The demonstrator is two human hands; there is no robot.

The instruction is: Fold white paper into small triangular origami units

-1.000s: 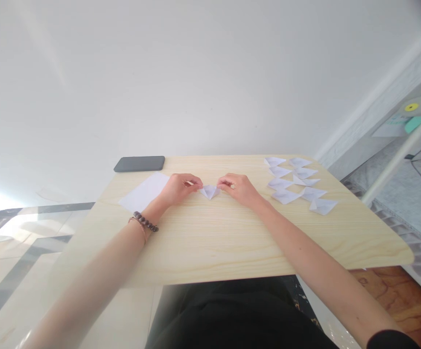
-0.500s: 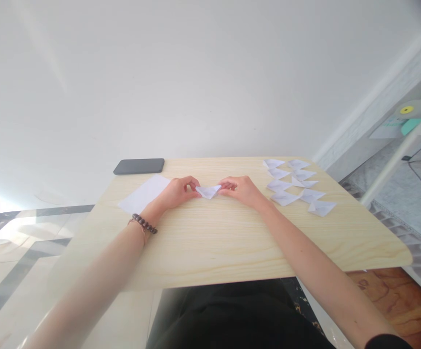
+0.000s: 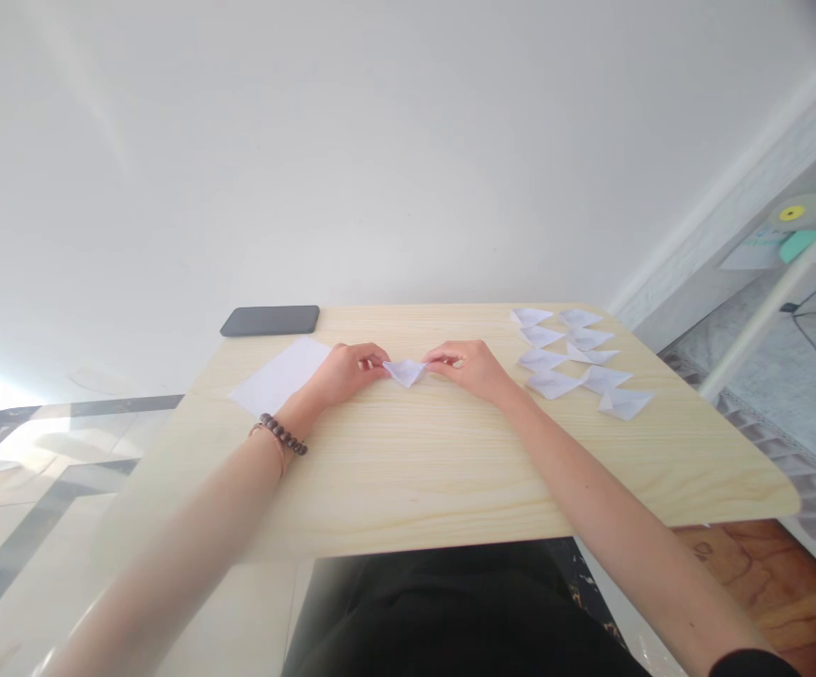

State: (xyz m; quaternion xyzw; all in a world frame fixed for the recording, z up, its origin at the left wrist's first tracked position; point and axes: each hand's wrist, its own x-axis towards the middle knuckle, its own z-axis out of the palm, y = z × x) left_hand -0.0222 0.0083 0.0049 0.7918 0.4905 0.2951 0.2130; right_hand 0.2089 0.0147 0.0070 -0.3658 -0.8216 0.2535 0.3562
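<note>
A small folded white paper boat [image 3: 406, 372] is held between my two hands over the middle of the table. My left hand [image 3: 349, 370] pinches its left tip between thumb and fingers. On the other side, my right hand [image 3: 465, 366] pinches the right tip the same way. The paper's lower edge points toward me, and its underside is hidden. Beside my left wrist lie flat white paper sheets [image 3: 277, 374], partly covered by the hand. Several similar folded paper boats [image 3: 550, 383] lie in two columns to the right of my right hand.
A dark phone [image 3: 271, 321] lies at the table's back left corner. The pale wooden table [image 3: 422, 470] meets a white wall [image 3: 394, 169] at the back. A white metal frame [image 3: 767, 320] stands beyond the table's right side.
The paper's two tips are drawn slightly further apart, and its middle now shows a sharper V-shaped crease. Both hands keep their pinch and have barely moved.
</note>
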